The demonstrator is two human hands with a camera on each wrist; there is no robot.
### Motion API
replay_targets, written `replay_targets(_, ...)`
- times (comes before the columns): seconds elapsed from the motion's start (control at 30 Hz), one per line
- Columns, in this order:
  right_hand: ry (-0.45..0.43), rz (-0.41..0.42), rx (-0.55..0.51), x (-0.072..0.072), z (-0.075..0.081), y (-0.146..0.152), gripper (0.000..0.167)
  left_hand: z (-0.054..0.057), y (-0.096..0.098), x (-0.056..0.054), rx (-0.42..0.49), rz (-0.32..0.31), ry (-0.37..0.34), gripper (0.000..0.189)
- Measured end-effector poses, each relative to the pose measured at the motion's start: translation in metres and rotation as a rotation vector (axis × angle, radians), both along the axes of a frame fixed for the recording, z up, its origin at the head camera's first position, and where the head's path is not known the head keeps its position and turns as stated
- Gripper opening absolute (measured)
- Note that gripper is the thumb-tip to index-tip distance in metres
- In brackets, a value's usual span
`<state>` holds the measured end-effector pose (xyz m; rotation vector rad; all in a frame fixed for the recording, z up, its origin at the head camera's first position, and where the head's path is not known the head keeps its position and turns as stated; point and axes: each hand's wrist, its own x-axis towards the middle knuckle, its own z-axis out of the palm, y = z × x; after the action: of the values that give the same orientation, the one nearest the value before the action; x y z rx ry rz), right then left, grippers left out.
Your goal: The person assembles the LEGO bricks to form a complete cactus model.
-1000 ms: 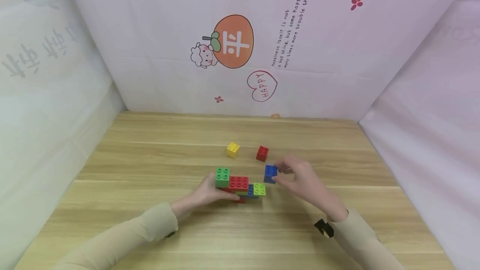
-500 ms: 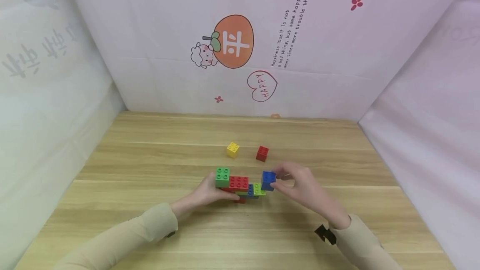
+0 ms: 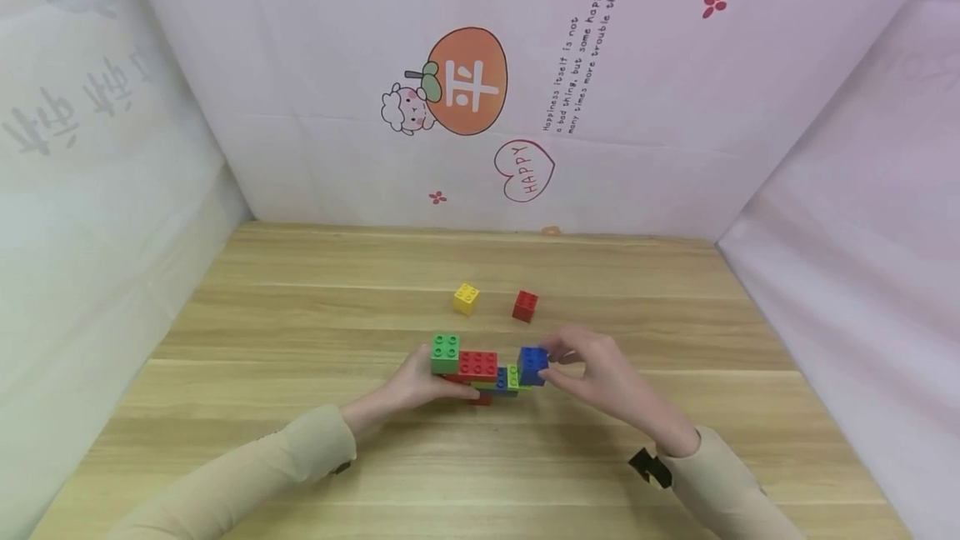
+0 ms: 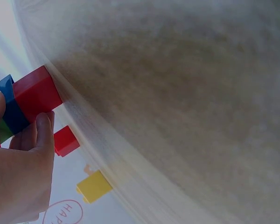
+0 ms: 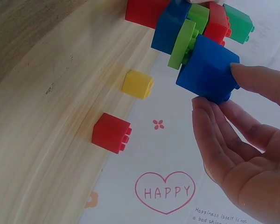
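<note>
Blue block point(image 3: 532, 366): pinched in right hand point(image 3: 600, 367), over the lime block point(image 3: 513, 377) of the stack point(image 3: 477, 367); contact unclear. Left hand point(image 3: 416, 383): gripping the stack.

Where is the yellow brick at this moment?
In the head view, the yellow brick lies on the wooden table, just left of the loose red brick and beyond the stacked bricks that the left hand holds.

A wooden table point(image 3: 420, 482) meets a white back cloth point(image 3: 637, 182) between a left cloth point(image 3: 97, 215) and a right cloth point(image 3: 862, 215). The back cloth shows a sheep point(image 3: 408, 109) touching an orange fruit point(image 3: 467, 82), a HAPPY heart point(image 3: 524, 172), English text point(image 3: 592, 48) and a red flower point(image 3: 715, 3).
</note>
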<state>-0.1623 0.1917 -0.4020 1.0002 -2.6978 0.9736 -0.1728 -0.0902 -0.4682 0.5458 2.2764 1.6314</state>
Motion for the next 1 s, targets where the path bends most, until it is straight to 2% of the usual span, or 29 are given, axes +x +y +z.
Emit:
replay_targets(0.1,0.006,0.016,0.022,0.0004,0.0010,0.0005,0.029,0.0008,0.0000,-0.0004,-0.006,-0.004,0.022,0.063)
replay_targets(0.3,0.038,0.036,0.079,0.0019,0.0041,0.0019,0.034,0.0011,0.0000,-0.0005,0.002,-0.005,0.004,0.062)
replay_targets(0.53,0.026,0.052,0.111,0.0023,0.0089,0.0023,0.034,0.0028,-0.0005,0.0003,0.013,-0.010,-0.002,0.065)
replay_targets(0.7,0.024,0.070,0.103,0.0025,0.0099,0.0009,0.034,0.0039,-0.0003,0.0007,0.021,-0.006,-0.028,0.065)
replay_targets(1.0,-0.018,0.076,0.051,0.0034,0.0071,0.0024,0.035,0.0027,-0.0003,0.0009,0.003,-0.001,0.010,0.058)
